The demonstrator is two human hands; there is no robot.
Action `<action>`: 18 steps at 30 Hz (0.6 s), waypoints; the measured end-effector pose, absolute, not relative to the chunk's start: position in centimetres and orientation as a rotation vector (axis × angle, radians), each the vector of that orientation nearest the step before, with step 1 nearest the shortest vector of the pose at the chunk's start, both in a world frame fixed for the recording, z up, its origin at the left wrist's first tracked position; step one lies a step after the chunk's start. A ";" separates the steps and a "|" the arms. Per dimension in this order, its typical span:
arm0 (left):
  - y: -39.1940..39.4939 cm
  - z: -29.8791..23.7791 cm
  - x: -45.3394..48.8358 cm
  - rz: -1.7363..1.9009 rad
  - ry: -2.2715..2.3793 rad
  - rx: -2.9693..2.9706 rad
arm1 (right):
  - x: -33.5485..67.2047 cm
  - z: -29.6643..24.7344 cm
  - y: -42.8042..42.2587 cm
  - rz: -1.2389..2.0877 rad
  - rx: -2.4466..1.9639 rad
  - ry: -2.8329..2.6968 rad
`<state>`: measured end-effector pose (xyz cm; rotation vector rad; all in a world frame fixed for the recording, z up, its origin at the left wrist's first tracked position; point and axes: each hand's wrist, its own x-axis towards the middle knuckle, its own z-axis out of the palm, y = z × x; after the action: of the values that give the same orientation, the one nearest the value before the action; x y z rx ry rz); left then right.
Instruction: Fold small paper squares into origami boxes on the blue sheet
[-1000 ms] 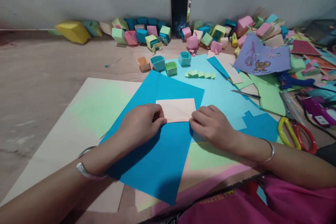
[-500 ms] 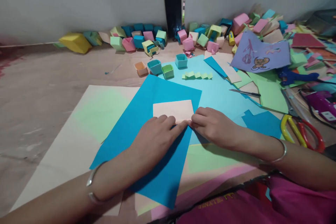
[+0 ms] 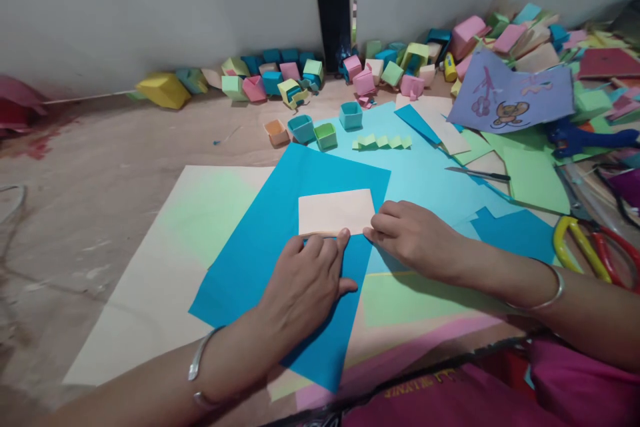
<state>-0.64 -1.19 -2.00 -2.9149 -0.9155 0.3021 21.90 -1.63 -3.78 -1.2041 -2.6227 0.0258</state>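
Observation:
A folded cream paper point(image 3: 336, 212) lies on a blue sheet point(image 3: 273, 240), its fold along the near edge. My left hand point(image 3: 305, 280) rests at that edge, index fingertip touching the fold and thumb stretched apart over the blue sheet; it is open and holds nothing. At the paper's near right corner, my right hand point(image 3: 413, 237) is closed, with thumb and index pinching the corner. The blue sheet overlaps a cream sheet point(image 3: 150, 267) on the left and a light blue sheet point(image 3: 425, 180) on the right.
Small paper boxes, one orange point(image 3: 277, 133) and one green point(image 3: 326, 137), stand beyond the sheets. A phone point(image 3: 335, 27) leans on the wall among several paper cubes. On the right lie a craft knife point(image 3: 480, 174), scissors point(image 3: 567, 247), a blue glue gun point(image 3: 585, 139) and a purple drawing point(image 3: 515, 97).
My left hand has drawn back toward me, its thumb now spread away from the paper's edge. My right hand stays at the corner. The view has shifted slightly left.

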 end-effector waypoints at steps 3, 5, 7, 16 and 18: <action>-1.2 -1.9 -1.2 0.314 -0.982 -2.918 | 21.9 -4.1 -1.6 0.059 -1.222 -2.598; -1.1 -1.8 -1.5 0.292 -0.994 -2.926 | 21.9 -4.2 -1.6 0.063 -1.232 -2.588; -0.9 -1.8 -1.7 0.227 -1.003 -2.928 | 21.9 -4.2 -1.6 0.057 -1.234 -2.594; 2.1 -1.9 -1.5 -0.244 -1.281 -3.015 | 21.8 -3.9 -1.5 0.102 -1.227 -2.577; 2.5 -2.1 -1.2 -0.181 -1.386 -3.056 | 21.8 -4.0 -1.6 0.097 -1.215 -2.567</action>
<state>-1.19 2.48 -2.14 -3.0557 -1.3859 -0.1810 21.82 -1.64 -3.99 -1.2145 -2.5673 0.0965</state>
